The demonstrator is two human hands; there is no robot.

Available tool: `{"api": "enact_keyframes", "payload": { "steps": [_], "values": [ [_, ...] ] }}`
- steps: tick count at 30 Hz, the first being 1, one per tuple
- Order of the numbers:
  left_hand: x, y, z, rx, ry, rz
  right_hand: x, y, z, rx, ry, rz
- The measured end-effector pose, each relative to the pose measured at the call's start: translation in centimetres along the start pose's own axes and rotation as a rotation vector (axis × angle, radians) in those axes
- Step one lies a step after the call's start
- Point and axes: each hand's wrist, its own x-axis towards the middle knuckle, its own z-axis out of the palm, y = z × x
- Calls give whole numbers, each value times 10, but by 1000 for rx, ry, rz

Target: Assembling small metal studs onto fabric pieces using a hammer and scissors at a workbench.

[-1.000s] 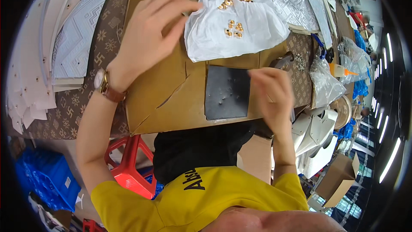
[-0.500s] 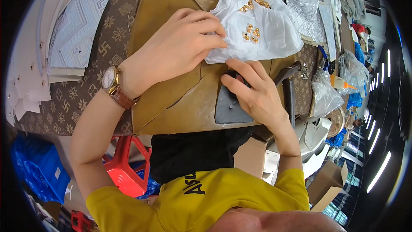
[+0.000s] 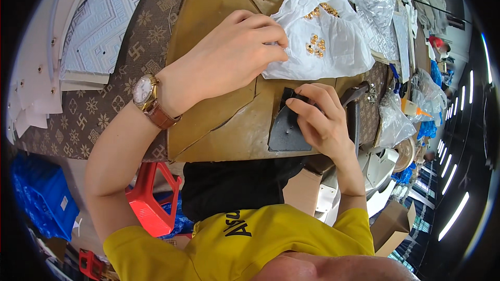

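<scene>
A flat black piece (image 3: 289, 134), perhaps leather, with small marks like holes or studs, lies at the front of the tan work mat (image 3: 219, 135). My right hand (image 3: 322, 119) grips its upper right part between bent fingers, and a dark narrow strip stands up at its top. My left hand (image 3: 237, 54) reaches in from the left, wearing a watch with a brown strap. Its fingers are bent together at the edge of a crumpled white bag (image 3: 344, 54); the fingertips are partly hidden. On the bag lie several small gold studs (image 3: 315, 46) and a second pile behind.
Patterned brown cloth (image 3: 86, 125) covers the table, with patterned white sheets (image 3: 99, 36) at the left. A dark-handled tool (image 3: 355, 92) lies right of my right hand. Clear plastic bags (image 3: 396, 119) and an orange-tipped bottle (image 3: 414, 108) sit further right. A red stool (image 3: 151, 198) stands below.
The view has shifted slightly. My right hand has drawn back a little from the bag, and the dark strip atop the black piece shows more. My left hand stays at the bag's edge.
</scene>
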Motion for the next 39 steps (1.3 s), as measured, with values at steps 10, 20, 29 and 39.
{"api": "enact_keyframes", "payload": {
  "steps": [10, 20, 29, 39],
  "values": [
    [3, 0, -6, -41, -68, -34, 0, -11, 2, 205, 62, 276],
    [4, 8, -13, -57, -124, -52, -32, -23, 12, -119, 87, 283],
    [27, 10, -28, -7, -213, -6, -109, -34, -3, -102, 538, 368],
    [22, 1, -19, -11, -264, -139, -293, -33, 44, -169, 1027, 1200]
  ]
}}
